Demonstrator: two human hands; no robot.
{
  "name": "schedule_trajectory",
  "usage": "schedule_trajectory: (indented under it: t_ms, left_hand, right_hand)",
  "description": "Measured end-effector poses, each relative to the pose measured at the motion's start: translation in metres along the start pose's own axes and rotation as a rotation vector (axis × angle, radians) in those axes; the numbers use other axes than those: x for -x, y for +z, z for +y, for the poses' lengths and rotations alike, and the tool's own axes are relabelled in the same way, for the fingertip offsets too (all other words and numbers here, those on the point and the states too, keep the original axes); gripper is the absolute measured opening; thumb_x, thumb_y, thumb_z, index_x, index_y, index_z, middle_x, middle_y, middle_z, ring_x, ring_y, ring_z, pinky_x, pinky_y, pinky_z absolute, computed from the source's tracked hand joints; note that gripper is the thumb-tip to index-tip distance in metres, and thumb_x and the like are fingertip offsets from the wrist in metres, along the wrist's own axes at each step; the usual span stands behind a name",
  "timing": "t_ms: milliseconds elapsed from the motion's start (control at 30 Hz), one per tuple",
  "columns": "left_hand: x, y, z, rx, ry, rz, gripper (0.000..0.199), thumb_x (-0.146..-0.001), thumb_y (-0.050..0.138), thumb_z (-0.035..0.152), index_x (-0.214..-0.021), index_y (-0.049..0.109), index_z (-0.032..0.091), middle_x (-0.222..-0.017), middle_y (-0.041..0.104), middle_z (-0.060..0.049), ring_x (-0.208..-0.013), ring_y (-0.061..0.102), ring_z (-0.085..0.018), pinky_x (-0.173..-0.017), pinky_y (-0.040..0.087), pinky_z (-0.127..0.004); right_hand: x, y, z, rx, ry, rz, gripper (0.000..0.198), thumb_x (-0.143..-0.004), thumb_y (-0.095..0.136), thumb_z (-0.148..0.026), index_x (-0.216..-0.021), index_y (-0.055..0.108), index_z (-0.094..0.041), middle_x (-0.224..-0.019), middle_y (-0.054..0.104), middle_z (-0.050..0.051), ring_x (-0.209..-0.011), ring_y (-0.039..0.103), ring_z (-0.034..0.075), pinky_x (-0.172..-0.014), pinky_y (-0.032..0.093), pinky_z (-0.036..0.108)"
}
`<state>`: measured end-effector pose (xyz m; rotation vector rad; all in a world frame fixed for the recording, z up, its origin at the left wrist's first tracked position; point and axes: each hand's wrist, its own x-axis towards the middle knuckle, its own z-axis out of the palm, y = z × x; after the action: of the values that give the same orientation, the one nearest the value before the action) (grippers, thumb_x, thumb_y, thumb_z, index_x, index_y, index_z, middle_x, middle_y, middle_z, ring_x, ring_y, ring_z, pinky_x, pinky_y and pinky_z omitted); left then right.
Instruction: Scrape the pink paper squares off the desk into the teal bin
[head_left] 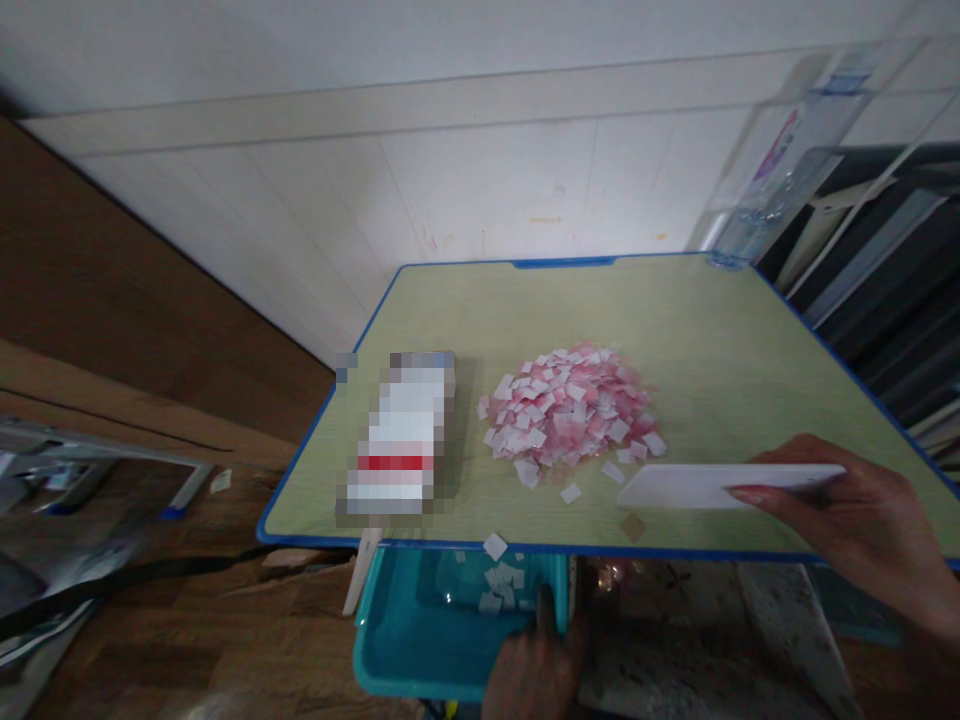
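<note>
A pile of small white and pink paper-like squares (574, 405) lies on the pale green table (525, 305). To the right of the pile, my right hand (832, 505) is closed on a flat white strip (675, 486) with a slanted end, held low over the tabletop. A few loose squares lie near its tip. Below the front edge, my left hand (532, 660) grips the right rim of a teal plastic basin (367, 650). Several white squares (502, 585) are inside the basin, and one square (495, 546) is at the table edge above it.
A pixelated rectangular item (401, 430) lies on the table's left side. A clear plastic bottle (780, 170) stands at the back right corner, by the white wall (487, 190). Dark panels (892, 260) lean at the right. A black strap (135, 575) crosses at lower left.
</note>
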<state>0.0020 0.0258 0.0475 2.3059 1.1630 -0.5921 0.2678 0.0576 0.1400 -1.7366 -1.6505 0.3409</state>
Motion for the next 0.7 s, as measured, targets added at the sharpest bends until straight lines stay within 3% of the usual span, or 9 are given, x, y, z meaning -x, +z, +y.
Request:
schedule_trajectory:
  t_ms: [100, 233, 433, 567, 700]
  left_hand:
    - [0.0, 0.0, 0.0, -0.016, -0.011, -0.015, 0.072, -0.073, 0.052, 0.011, -0.138, 0.025, 0.026, -0.13, 0.043, -0.03, -0.082, 0.065, -0.031, -0.063, 0.053, -0.041]
    - [0.001, 0.001, -0.001, 0.016, -0.012, 0.007, 0.062, -0.075, 0.05, 0.014, -0.134, 0.034, 0.025, -0.124, 0.05, -0.026, -0.081, 0.065, -0.031, -0.063, 0.053, -0.041]
    - [0.001, -0.003, 0.0, 0.019, -0.03, -0.01, 0.067, -0.074, 0.049, 0.01, -0.136, 0.03, 0.028, -0.128, 0.046, -0.026, -0.082, 0.065, -0.03, -0.065, 0.053, -0.041]
    - [0.001, -0.005, 0.0, 0.001, -0.026, -0.02, 0.072, -0.073, 0.052, 0.012, -0.138, 0.025, 0.028, -0.127, 0.047, -0.028, -0.083, 0.064, -0.032, -0.064, 0.053, -0.042]
    - [0.001, -0.003, 0.0, -0.013, -0.036, -0.023, 0.074, -0.072, 0.049, 0.008, -0.138, 0.022, 0.027, -0.129, 0.044, -0.029, -0.081, 0.065, -0.03, -0.064, 0.053, -0.042]
  right_hand:
    - [0.004, -0.001, 0.01, -0.027, 0.028, -0.009, 0.022, -0.069, 0.066, -0.047, -0.07, 0.062, -0.025, -0.057, 0.057, -0.005, -0.046, 0.05, 0.011, -0.039, 0.037, 0.021]
    - [0.012, -0.005, 0.02, -0.034, 0.037, -0.024, 0.021, -0.067, 0.067, -0.045, -0.072, 0.063, -0.026, -0.061, 0.061, -0.003, -0.05, 0.054, 0.013, -0.041, 0.04, 0.022]
    - [0.018, -0.014, 0.016, -0.1, 0.021, 0.014, 0.014, -0.065, 0.071, -0.037, -0.067, 0.066, -0.024, -0.064, 0.065, -0.001, -0.056, 0.06, 0.015, -0.048, 0.047, 0.022]
    - [0.01, -0.01, 0.014, -0.092, 0.137, 0.102, 0.019, -0.063, 0.072, -0.038, -0.066, 0.061, -0.023, -0.058, 0.057, -0.003, -0.05, 0.052, 0.012, -0.042, 0.039, 0.021]
    - [-0.001, -0.002, 0.016, -0.104, 0.203, 0.055, 0.028, -0.064, 0.071, -0.043, -0.062, 0.054, -0.021, -0.049, 0.044, -0.006, -0.042, 0.04, 0.008, -0.036, 0.031, 0.02]
